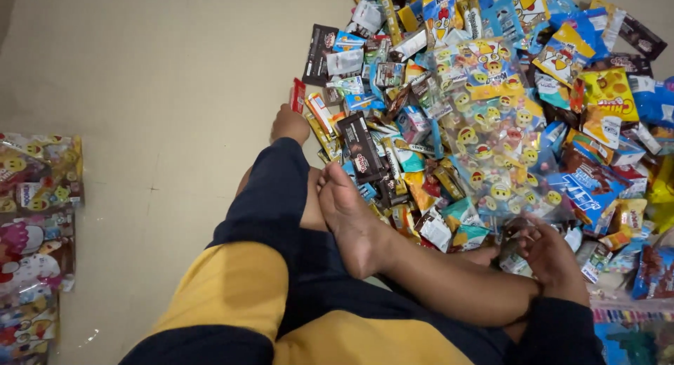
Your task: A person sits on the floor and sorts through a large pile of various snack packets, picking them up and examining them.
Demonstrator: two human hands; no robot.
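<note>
Down by the crossed legs, the right hand (554, 256) clasped a small crinkly foil packet (514, 247) at the edge of the glossy snack heap (484, 105). Whether the left hand (291, 124) gripped the flat red wrapper (298, 95) was unclear. Clear smiley-printed bags (38, 175) lay well apart on the smooth floor (161, 77).

Setting appears to be a room floor in a home or small packing space, not a shop counter. A person sits cross-legged, barefoot, directly on a plain beige floor (161, 112). A large loose heap of small snack packets (484, 105) covers the floor. Filled clear assortment bags (35, 217) lie stacked at the left.
</note>
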